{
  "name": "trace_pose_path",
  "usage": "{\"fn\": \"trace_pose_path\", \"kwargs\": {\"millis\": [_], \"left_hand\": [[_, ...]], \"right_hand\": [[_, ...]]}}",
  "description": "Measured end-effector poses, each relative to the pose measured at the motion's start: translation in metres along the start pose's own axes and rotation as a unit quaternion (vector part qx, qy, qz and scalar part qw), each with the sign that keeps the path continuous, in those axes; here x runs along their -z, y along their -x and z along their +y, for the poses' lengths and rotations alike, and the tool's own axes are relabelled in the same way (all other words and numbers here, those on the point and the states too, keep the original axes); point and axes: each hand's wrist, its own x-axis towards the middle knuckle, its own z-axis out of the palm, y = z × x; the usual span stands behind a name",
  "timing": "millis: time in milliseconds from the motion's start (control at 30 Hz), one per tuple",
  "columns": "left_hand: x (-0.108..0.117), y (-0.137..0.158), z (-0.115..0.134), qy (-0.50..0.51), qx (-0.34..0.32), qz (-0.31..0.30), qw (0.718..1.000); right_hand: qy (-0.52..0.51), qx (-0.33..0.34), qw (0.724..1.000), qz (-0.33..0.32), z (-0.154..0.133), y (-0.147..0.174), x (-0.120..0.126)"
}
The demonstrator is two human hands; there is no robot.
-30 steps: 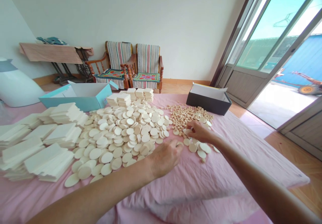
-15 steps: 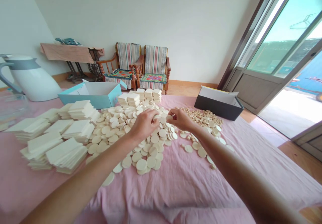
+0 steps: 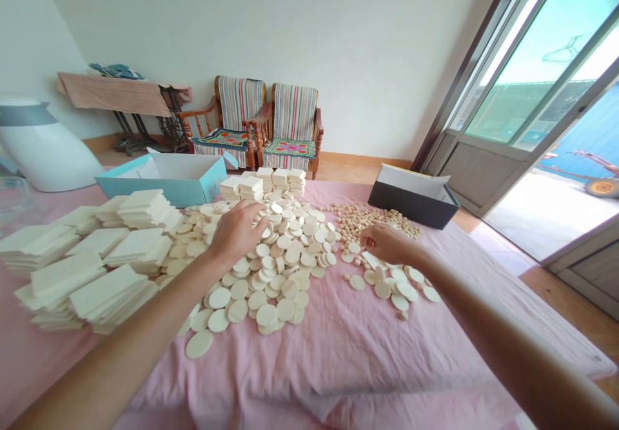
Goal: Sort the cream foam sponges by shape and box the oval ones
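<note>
My left hand is over the big pile of pale round wooden discs, back of the hand up, thumb and fingers apart. No disc shows in its grasp. To the right, my right hand is closed, its fingers curled downward above a smaller group of discs. Whatever those fingers hold, if anything, is hidden; a pale disc edge shows just below them. Small wooden beads lie scattered beyond and beside this hand.
Stacks of square wooden tiles stand at the left, with more tile stacks at the back. A light blue box, a black box and a white jug stand on the pink cloth. Two chairs stand beyond.
My hands were close together over the disc pile, each pinching a disc. Now they are apart: the left has moved left and opened, the right has moved right and down to the smaller group.
</note>
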Motion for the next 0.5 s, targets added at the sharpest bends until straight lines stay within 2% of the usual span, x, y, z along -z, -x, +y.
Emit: {"fn": "trace_pose_path", "kwargs": {"millis": [67,167,400,500], "left_hand": [[0.001,0.003,0.008,0.02,-0.007,-0.002,1.0],[0.0,0.007,0.019,0.045,-0.012,-0.018,0.999],[-0.007,0.009,0.037,0.086,-0.026,-0.045,0.995],[-0.009,0.009,0.045,0.103,-0.028,-0.052,0.993]], "right_hand": [[0.035,0.01,0.999,-0.038,0.013,0.01,-0.008],[0.046,0.064,0.995,-0.06,0.023,0.019,-0.014],[0.114,0.091,0.987,-0.063,0.021,0.017,-0.019],[0.089,0.109,0.989,-0.048,0.026,0.012,-0.015]]}}
